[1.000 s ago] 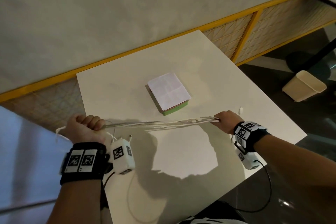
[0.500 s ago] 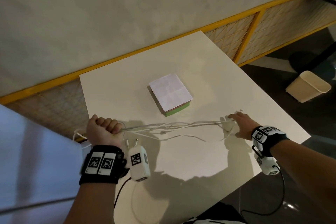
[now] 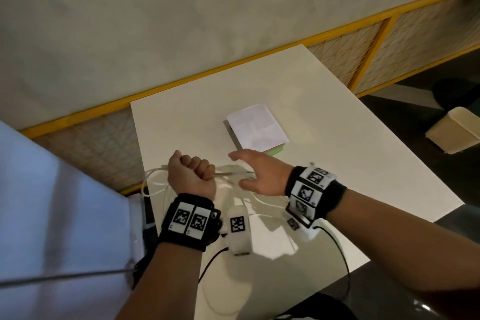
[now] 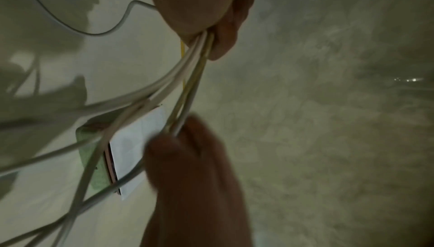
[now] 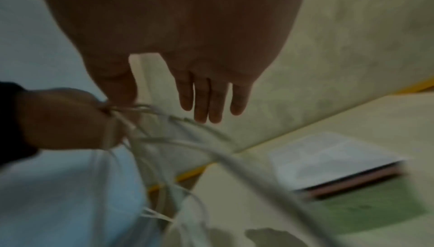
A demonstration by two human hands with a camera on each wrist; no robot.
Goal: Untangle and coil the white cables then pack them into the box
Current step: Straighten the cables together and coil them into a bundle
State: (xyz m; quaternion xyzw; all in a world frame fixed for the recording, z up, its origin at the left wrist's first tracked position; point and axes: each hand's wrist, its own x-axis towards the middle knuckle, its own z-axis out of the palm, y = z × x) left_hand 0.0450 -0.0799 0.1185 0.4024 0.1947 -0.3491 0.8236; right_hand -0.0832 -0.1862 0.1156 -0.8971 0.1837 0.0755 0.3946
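Several white cables point(image 3: 233, 173) bunch in my left hand point(image 3: 192, 174), which grips them in a fist above the white table point(image 3: 337, 153). Loose loops hang off its left side and lie on the table beneath. My right hand point(image 3: 259, 176) is just right of the fist, fingers straight, with the bundle running between its thumb and fingers. The right wrist view shows the straight fingers point(image 5: 202, 102) over the cables point(image 5: 178, 119) beside the left hand point(image 5: 65, 119). The box point(image 3: 255, 128), white lid on a green base, lies shut just beyond both hands.
A yellow-framed mesh rail point(image 3: 363, 65) runs behind the table, under a plaster wall. A beige bin point(image 3: 452, 132) stands on the dark floor at the right. A pale blue surface point(image 3: 52, 215) borders the table's left side. The table's right edge is close to my right forearm.
My right hand released the stretched cable ends and swept left to the left fist. The taut cables went slack into loops. The left hand shifted right and forward.
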